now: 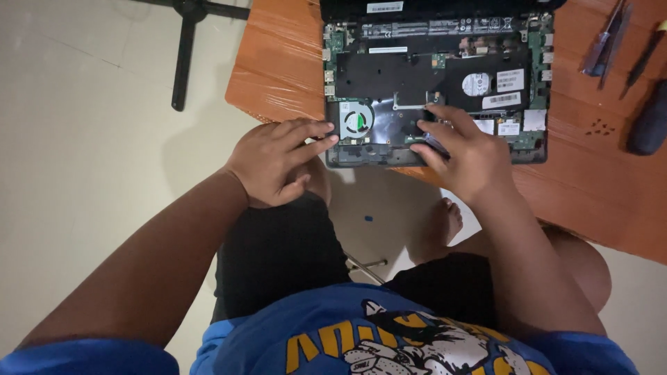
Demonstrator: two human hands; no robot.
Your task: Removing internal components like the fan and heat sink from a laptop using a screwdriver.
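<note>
An opened laptop (431, 76) lies bottom side up on a low orange wooden table (278, 69), its circuit board, black covers and a round cooling fan (356, 120) exposed. My left hand (278, 161) rests at the laptop's near left corner, fingers stretched toward the fan and touching the case edge. My right hand (462, 153) sits on the near middle of the laptop, fingers curled around a small dark tool or part (436, 144) pressed against the board. What exactly it grips is partly hidden.
Several screwdrivers (604, 42) and a dark handle (649, 121) lie on the table at the right. A black stand's legs (186, 48) rest on the pale floor at top left. My bare foot (438, 229) and knees are below the table edge.
</note>
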